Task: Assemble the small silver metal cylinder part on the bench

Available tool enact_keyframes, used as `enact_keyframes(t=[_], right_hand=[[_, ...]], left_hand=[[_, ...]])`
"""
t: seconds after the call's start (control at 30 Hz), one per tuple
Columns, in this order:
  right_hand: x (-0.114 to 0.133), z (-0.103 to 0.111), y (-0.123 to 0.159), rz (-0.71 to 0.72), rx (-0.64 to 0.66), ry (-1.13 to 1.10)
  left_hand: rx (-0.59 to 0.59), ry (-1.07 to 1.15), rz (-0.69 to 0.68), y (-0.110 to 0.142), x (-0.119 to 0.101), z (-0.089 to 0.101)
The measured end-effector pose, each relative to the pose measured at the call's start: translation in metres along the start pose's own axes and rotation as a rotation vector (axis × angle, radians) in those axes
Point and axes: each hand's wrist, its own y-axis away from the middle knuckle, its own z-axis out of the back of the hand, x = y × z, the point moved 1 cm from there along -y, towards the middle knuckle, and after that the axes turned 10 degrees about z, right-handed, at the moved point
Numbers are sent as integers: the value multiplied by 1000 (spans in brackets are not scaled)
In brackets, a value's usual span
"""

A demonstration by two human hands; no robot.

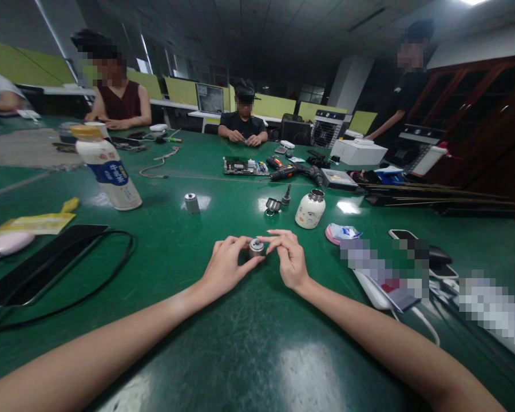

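Beyond the left hand and right hand the ceiling is dim, one ceiling lamp glowing far right. Glare spots the green tabletop nearer and beyond them; wide-angle distortion stretches the outer edges.

A single view is taken from the wearer's head, faced forward and downward across the worktop. The hands are seen near at mid-frame, the forearms being framed from both lower corners; farther off, the ceiling is shown along the top edge.
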Motion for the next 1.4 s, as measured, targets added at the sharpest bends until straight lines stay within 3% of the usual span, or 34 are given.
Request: enact_keyframes(t=[0.17,0.4,0.6,0.8,1.0,1.23,1.4], right_hand=[[-4,1,1,29,-113,-19],[1,1,-2,8,20,-2],[-1,2,1,24,-89,4],[0,1,1,-30,4,-43],[-3,1,2,-6,-84,-81],[-4,0,0,-34,7,-102],[-6,-1,1,6,-95,-157]], left_hand=[[-14,8,-5,0,0,0],[-9,17,-12,0,1,0],[-18,11,0,0,-1,1],[-5,12,-6,0,-2,1],[-11,11,-4,0,-1,1],[-6,18,-16,0,-1,1],[-2,19,-2,0,-1,1]])
